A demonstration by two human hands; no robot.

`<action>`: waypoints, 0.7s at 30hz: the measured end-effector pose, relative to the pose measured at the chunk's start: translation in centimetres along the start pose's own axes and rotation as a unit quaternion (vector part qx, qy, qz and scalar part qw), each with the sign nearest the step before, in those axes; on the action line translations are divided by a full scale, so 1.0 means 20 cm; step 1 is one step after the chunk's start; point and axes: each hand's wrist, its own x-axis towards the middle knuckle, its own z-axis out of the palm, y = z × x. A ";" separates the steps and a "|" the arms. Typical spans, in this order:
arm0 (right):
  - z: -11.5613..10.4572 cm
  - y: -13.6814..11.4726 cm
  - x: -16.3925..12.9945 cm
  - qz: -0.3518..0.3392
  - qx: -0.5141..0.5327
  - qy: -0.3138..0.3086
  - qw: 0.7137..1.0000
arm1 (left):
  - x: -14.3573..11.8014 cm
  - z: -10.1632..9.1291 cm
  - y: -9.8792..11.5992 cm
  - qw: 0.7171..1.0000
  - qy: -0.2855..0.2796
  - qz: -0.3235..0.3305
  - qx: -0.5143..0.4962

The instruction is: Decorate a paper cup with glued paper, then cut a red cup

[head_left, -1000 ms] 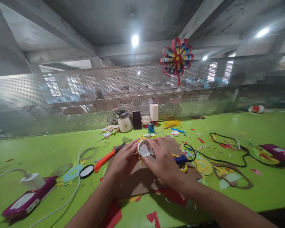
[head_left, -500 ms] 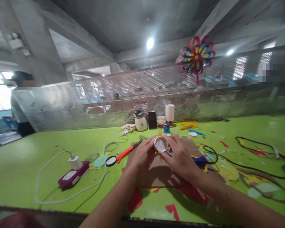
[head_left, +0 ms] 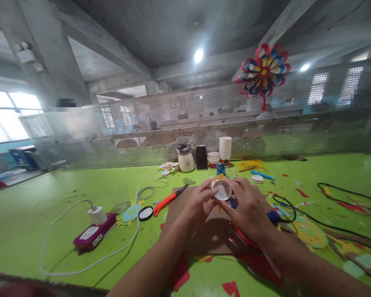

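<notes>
Both hands are around a small round white paper cup piece (head_left: 221, 190), tilted so that its hollow round side faces me; small yellow bits show at its rim. My left hand (head_left: 200, 202) grips its left side, with fingertips at the rim. My right hand (head_left: 245, 204) closes on its right side with thumb and fingers. Below them lies a brown board (head_left: 204, 239). A blue tool (head_left: 273, 216) is partly hidden behind my right hand, near a black cord. An orange utility knife (head_left: 168, 201) lies left of my hands, its blade end on the board.
At the back stand a white jug (head_left: 186, 160), a phone (head_left: 201, 157), stacked paper cups (head_left: 225, 148) and a small blue pot (head_left: 220, 169). A purple power strip (head_left: 94, 233) with a white cable lies left. Paper scraps and a black cord (head_left: 336, 187) spread right. A paper flower (head_left: 264, 72) hangs above.
The view has shifted slightly. My left fingers have moved onto the near rim of the cup piece, and my hands keep holding it. A person at the far left has moved behind the mesh screen.
</notes>
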 end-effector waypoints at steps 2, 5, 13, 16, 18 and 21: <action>0.00 0.02 0.00 -0.001 -0.019 0.001 1.000 | 0.01 0.00 -0.01 1.000 0.005 -0.006 0.009; 0.00 0.03 0.00 0.006 -0.037 0.002 0.999 | 0.03 0.01 -0.02 1.000 0.015 -0.011 0.021; 0.02 0.05 -0.02 0.012 -0.041 -0.020 0.999 | 0.05 -0.01 -0.07 1.000 0.017 -0.015 0.017; 0.03 0.04 -0.03 0.003 -0.033 -0.025 0.999 | 0.04 -0.03 -0.08 1.000 0.015 -0.017 0.019; 0.02 0.04 -0.04 -0.002 -0.023 -0.026 0.999 | 0.03 -0.04 -0.08 1.000 0.013 -0.019 0.020; 0.02 0.03 -0.05 -0.006 -0.002 -0.025 1.000 | 0.01 -0.06 -0.08 1.000 0.009 -0.023 0.019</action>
